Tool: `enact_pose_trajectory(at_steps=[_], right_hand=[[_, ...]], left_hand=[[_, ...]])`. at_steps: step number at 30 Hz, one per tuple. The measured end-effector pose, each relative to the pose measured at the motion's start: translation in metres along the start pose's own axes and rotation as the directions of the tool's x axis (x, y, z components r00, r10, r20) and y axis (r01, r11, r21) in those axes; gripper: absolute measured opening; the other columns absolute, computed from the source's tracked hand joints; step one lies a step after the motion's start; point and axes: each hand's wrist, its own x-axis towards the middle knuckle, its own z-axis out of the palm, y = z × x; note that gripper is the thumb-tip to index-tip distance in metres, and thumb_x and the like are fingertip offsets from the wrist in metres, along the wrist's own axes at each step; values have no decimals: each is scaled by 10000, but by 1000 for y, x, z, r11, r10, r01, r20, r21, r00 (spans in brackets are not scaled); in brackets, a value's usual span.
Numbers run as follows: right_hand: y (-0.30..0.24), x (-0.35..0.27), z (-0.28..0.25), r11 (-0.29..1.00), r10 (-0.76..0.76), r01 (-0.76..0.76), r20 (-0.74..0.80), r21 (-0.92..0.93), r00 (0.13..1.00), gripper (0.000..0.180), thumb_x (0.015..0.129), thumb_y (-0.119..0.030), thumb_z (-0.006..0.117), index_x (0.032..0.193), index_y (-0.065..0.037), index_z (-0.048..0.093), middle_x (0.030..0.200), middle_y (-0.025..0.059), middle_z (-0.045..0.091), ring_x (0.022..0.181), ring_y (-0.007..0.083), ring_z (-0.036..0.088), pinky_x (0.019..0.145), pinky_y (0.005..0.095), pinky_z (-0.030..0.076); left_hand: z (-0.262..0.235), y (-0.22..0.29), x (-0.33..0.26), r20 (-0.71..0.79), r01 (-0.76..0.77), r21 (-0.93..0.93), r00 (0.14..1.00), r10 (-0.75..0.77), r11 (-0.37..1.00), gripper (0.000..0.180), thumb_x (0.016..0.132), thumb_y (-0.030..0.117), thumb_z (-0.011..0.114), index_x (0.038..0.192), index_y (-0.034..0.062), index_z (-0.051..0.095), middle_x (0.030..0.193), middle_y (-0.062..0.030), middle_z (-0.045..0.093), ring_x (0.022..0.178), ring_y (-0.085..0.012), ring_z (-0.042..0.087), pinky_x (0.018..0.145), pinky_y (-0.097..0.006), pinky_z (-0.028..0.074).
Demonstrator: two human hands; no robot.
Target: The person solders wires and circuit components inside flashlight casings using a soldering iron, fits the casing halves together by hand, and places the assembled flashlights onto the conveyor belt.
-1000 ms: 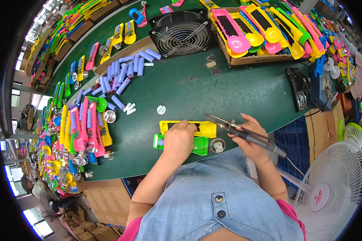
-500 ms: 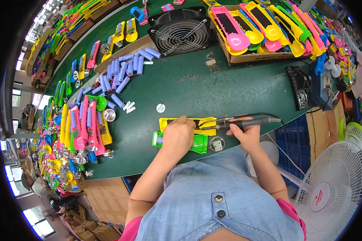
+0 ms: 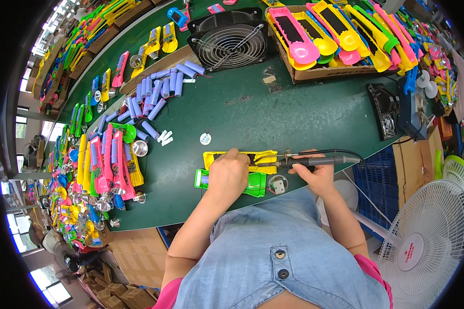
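My right hand (image 3: 317, 174) grips a soldering iron (image 3: 335, 160) by its dark handle. A thin metal guide runs along the iron, and its tip points left into a yellow plastic flashlight casing (image 3: 267, 169). My left hand (image 3: 229, 175) lies over that casing with its fingers pinched together. What they pinch is hidden beneath the hand. Just nearer to me is a green casing (image 3: 256, 185) with a purple cell at its left end, partly covered by my left wrist. Beside its right end sits a round lamp head (image 3: 278, 184) with a white back.
Purple battery cells (image 3: 160, 92) lie heaped at the back left, near several colourful part-built flashlights (image 3: 116, 159). A black fan (image 3: 229, 44) stands at the back. Right of it is a carton (image 3: 325, 75) of casings. A blue box-shaped unit (image 3: 413, 116) stands at the right edge.
The soldering iron's handle has shifted slightly toward me, along with my right hand. My left hand stays in place over the yellow casing.
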Motion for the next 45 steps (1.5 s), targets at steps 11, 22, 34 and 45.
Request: enact_pose_trajectory(at_steps=[11,22,34,45], right_hand=[[-28,-21,28,860,-296,303,82,-410,952,340,788,-63,631,1089,-8,481,947,125,639,981,249,598,953,408,390],[1,-19,47,793,-197,337,308,-508,931,791,602,-128,782,1243,-39,327,996,145,590,1075,298,535,1086,483,143],[-21,16,27,785,-86,260,317,-562,944,756,646,-55,720,1292,-64,329,1261,37,485,1154,216,481,1103,459,141],[-20,-27,20,817,-349,339,69,-467,935,344,765,-103,657,1050,-16,484,899,55,677,893,194,634,1045,484,224]], left_hand=[[1,0,-1,-7,-6,23,1000,6,1000,19,689,30,599,694,28,616,685,-105,545,614,-280,576,559,-366,469],[-6,1,-5,24,-32,18,999,31,999,75,694,36,610,765,18,629,743,-106,553,678,-280,574,614,-367,474],[-13,-14,-43,6,-450,33,893,450,893,191,669,91,571,856,82,611,987,-64,561,892,-240,546,742,-365,448],[20,-13,-39,-376,-339,-110,884,277,934,238,579,3,662,799,84,623,744,-20,577,671,-209,551,603,-309,446]])
